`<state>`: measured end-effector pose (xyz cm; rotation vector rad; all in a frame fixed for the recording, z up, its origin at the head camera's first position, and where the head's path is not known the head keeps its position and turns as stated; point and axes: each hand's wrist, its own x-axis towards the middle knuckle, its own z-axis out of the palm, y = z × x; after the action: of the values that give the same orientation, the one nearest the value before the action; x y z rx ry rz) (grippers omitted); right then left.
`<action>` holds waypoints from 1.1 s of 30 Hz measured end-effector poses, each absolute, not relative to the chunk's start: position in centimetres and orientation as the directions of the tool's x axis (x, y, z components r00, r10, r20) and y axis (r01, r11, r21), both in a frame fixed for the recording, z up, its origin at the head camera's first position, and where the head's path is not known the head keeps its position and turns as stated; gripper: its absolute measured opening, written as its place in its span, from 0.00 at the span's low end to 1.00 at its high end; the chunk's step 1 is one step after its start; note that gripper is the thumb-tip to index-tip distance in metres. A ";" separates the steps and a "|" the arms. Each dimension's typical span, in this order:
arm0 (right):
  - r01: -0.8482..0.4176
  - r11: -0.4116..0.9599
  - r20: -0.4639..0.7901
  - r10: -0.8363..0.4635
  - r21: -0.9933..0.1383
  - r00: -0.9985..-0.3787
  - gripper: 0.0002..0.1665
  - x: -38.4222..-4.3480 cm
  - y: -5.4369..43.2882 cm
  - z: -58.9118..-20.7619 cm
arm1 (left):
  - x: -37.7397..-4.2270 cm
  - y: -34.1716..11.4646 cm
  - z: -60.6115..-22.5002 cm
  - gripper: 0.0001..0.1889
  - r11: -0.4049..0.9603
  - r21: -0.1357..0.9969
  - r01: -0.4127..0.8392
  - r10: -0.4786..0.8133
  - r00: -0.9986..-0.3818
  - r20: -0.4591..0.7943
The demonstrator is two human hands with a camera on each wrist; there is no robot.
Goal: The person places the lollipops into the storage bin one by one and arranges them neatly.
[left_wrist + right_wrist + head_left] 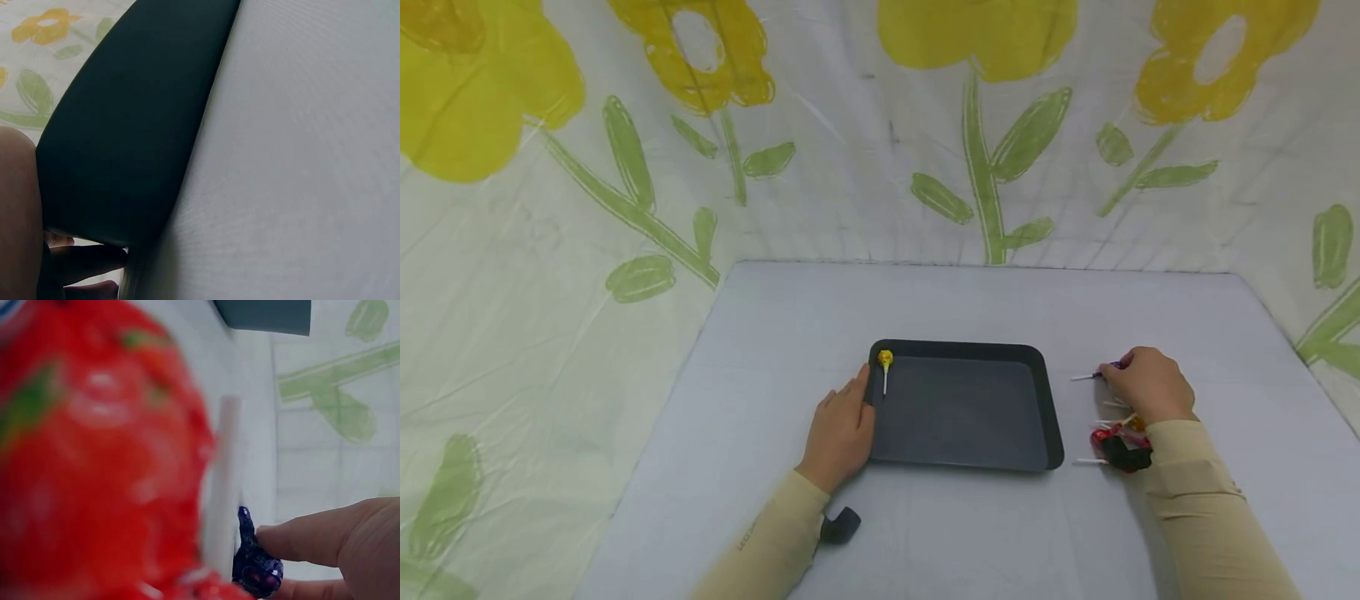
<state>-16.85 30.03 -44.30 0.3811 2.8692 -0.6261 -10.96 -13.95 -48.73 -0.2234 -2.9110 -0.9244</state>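
Note:
A dark grey tray (962,408) lies on the table between my hands. My left hand (838,433) is at its left side, fingers extended along the rim; the tray's outer wall (131,119) fills much of the left wrist view. Inside the tray's upper left corner lies a yellow-wrapped lollipop (886,358), its white stick pointing toward me. To the right of the tray, my right hand (1150,385) pinches a purple-wrapped lollipop (257,572) between thumb and fingers. Its white stick points left, toward the tray.
Below my right hand is a cluster of several lollipops, including a red-wrapped one (106,450) close to the right wrist camera. The black wrist camera (1126,454) partly covers them. A flowered cloth (850,167) hangs behind the table.

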 end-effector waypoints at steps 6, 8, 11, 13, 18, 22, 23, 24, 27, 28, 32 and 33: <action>0.292 0.878 -0.211 0.226 -0.379 -0.951 0.30 -16.9 29.6 -44.1 | -10.9 -14.0 -48.8 0.30 0.805 0.570 0.165 0.114 -0.986 0.124; 0.295 0.876 -0.211 0.228 -0.381 -0.950 0.30 -16.9 29.5 -43.9 | -10.9 -14.0 -48.8 0.30 0.803 0.572 0.165 0.115 -0.986 0.123; 0.297 0.873 -0.206 0.233 -0.387 -0.951 0.29 -16.9 29.3 -43.7 | -10.9 -14.0 -48.8 0.30 0.801 0.575 0.164 0.115 -0.986 0.120; 0.295 0.870 -0.196 0.234 -0.396 -0.952 0.29 -16.9 29.2 -43.6 | -10.8 -14.0 -48.7 0.30 0.800 0.577 0.164 0.116 -0.986 0.120; 0.283 0.866 -0.171 0.232 -0.412 -0.958 0.30 -16.9 29.0 -43.3 | -10.8 -14.0 -48.6 0.30 0.801 0.575 0.167 0.115 -0.985 0.126; 0.281 0.865 -0.166 0.231 -0.415 -0.959 0.32 -16.9 28.8 -42.8 | -10.8 -14.0 -48.5 0.30 0.800 0.575 0.169 0.115 -0.985 0.130; 0.277 0.865 -0.164 0.228 -0.418 -0.960 0.32 -16.9 28.7 -42.6 | -10.8 -14.0 -48.5 0.30 0.799 0.577 0.169 0.114 -0.985 0.130; 0.273 0.865 -0.161 0.224 -0.421 -0.961 0.32 -16.8 28.7 -42.5 | -10.8 -14.0 -48.5 0.30 0.799 0.577 0.169 0.114 -0.985 0.131; 0.252 0.867 -0.148 0.208 -0.430 -0.967 0.32 -16.7 28.6 -42.4 | -10.8 -14.0 -48.4 0.30 0.797 0.580 0.167 0.113 -0.985 0.130; 0.246 0.867 -0.146 0.202 -0.434 -0.968 0.32 -16.7 28.5 -42.3 | -10.8 -14.0 -48.4 0.30 0.798 0.580 0.166 0.113 -0.985 0.127; 0.233 0.867 -0.130 0.195 -0.441 -0.972 0.32 -16.6 28.3 -41.9 | -10.8 -14.0 -48.4 0.30 0.798 0.581 0.162 0.112 -0.986 0.121; 0.230 0.867 -0.126 0.195 -0.441 -0.973 0.32 -16.6 28.2 -41.8 | -10.8 -14.0 -48.4 0.30 0.798 0.581 0.160 0.112 -0.987 0.119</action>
<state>-16.59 28.24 -41.79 0.3375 2.9610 -0.7143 -10.75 -13.99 -48.40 -0.2199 -2.9039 -0.9500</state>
